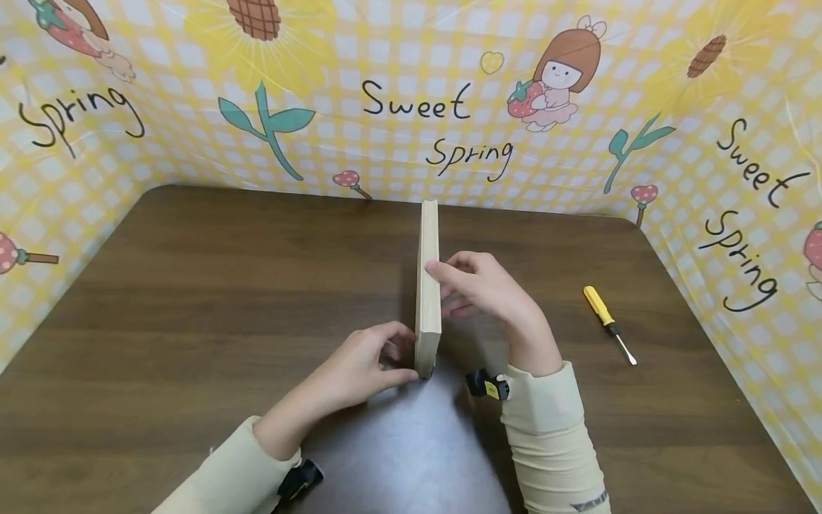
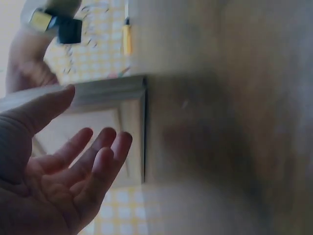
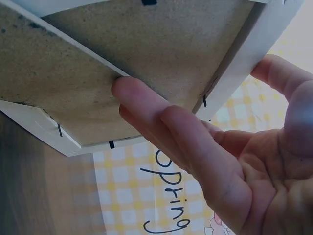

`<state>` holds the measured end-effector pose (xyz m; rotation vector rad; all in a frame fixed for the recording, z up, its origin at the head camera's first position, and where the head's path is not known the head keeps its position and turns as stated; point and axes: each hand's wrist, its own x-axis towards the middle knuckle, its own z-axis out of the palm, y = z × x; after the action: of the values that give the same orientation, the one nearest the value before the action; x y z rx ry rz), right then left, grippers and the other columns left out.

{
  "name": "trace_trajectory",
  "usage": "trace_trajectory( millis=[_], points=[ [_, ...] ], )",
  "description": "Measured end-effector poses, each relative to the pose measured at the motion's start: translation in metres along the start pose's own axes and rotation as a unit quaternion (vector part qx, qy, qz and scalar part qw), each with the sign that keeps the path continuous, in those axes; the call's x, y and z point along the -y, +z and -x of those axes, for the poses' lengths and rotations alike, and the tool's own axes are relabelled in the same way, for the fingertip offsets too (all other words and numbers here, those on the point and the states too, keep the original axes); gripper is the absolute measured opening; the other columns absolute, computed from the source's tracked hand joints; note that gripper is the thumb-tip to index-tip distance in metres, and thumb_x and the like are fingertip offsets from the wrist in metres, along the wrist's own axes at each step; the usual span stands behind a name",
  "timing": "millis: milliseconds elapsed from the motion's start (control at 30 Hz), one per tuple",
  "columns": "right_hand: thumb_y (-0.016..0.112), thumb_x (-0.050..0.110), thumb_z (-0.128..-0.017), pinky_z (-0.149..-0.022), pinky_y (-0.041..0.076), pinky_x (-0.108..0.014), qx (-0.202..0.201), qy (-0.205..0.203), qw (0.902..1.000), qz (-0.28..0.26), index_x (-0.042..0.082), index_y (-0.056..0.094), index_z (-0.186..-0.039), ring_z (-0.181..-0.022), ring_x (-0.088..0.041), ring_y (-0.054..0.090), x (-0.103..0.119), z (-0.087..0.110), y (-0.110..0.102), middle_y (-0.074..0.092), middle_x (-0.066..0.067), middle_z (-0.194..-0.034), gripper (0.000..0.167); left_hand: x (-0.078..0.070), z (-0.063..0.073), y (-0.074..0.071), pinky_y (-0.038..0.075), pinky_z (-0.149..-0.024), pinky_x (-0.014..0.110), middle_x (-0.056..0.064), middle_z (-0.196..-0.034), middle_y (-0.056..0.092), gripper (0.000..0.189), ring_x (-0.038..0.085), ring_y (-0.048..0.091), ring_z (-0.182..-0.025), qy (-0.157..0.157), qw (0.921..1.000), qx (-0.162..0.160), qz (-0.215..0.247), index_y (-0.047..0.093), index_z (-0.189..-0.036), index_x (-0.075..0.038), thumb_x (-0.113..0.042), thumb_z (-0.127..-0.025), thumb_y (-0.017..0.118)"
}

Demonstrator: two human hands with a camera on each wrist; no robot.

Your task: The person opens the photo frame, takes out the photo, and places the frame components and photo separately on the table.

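A pale wooden picture frame (image 1: 429, 285) stands on its edge on the table, seen almost edge-on from the head. Its brown backing board (image 3: 186, 54), with small black tabs and a fold-out stand flap (image 3: 58, 68), faces my right hand (image 1: 481, 285). That hand holds the frame, thumb on its upper edge and fingers at the flap's edge. My left hand (image 1: 369, 364) is at the near lower corner, fingers loosely bent beside the front face. In the left wrist view the left fingers (image 2: 105, 152) overlap the frame's panelled front (image 2: 129, 112).
To the right lies a screwdriver (image 1: 606, 321) with a yellow handle on the dark wooden table (image 1: 225, 300). A yellow checked cloth (image 1: 398, 43) with printed flowers and words walls the back and both sides.
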<state>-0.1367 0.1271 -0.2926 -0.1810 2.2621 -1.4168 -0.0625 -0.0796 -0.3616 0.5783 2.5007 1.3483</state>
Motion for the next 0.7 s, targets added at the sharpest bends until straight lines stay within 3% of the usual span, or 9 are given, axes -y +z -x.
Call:
trace_trajectory(
  millis=[367, 700],
  points=[
    [0.057, 0.040, -0.098, -0.076, 0.060, -0.039, 0.002, -0.001, 1.0000, -0.003, -0.002, 0.057, -0.120, -0.076, -0.022, 0.073, -0.002, 0.000, -0.004, 0.069, -0.013, -0.093, 0.048, -0.008, -0.015, 0.012, 0.053, -0.077, 0.030, 0.001, -0.094, 0.073, 0.027, 0.014, 0.069, -0.088, 0.012, 0.9969, -0.008, -0.077, 0.066, -0.102, -0.008, -0.014, -0.081, 0.082],
    [0.054, 0.039, -0.099, -0.079, 0.060, -0.038, -0.004, 0.011, 0.9993, -0.034, -0.002, 0.057, -0.123, -0.080, -0.017, 0.072, -0.006, -0.002, -0.011, 0.069, -0.017, -0.103, 0.048, -0.010, -0.023, 0.010, 0.052, -0.064, 0.023, 0.003, -0.088, 0.072, 0.018, 0.006, 0.065, -0.073, -0.001, 0.9982, -0.003, -0.059, 0.067, -0.096, -0.008, -0.009, -0.082, 0.079]
  ],
)
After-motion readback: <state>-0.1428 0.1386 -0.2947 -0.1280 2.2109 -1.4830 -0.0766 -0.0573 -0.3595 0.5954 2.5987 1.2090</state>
